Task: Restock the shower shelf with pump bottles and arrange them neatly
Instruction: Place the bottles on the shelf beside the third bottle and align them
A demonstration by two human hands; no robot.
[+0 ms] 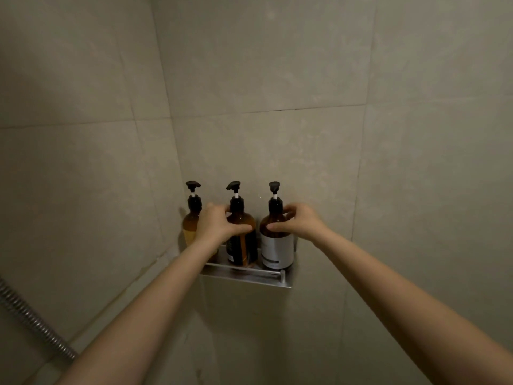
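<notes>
Three amber pump bottles with black dispenser heads stand in a row on the brushed-metal shower shelf (249,277) fixed in the corner of beige tiled walls; your two bare arms reach up and forward to them from the bottom of the frame. Your left hand (216,225) wraps the shoulder of the middle amber bottle with the dark label (241,245), thumb across the front and fingers curled behind its neck; your right hand (299,222) pinches the shoulder of the right amber bottle with the white label (277,245), thumb on the front face, fingers round the far side. The left amber bottle with the pale label (190,223) stands untouched, partly hidden by your left wrist. All three appear seated behind the shelf's front rail, so the work left looks like squaring labels and nozzles (the middle head points off to one side). These bottles likely carry real weight when full and may be glass, rigid and slick in a wet stall; hold them at the shoulder as you do, not by the pump stem, which could give. A ribbed metal shower hose (33,318) crosses the lower left.
</notes>
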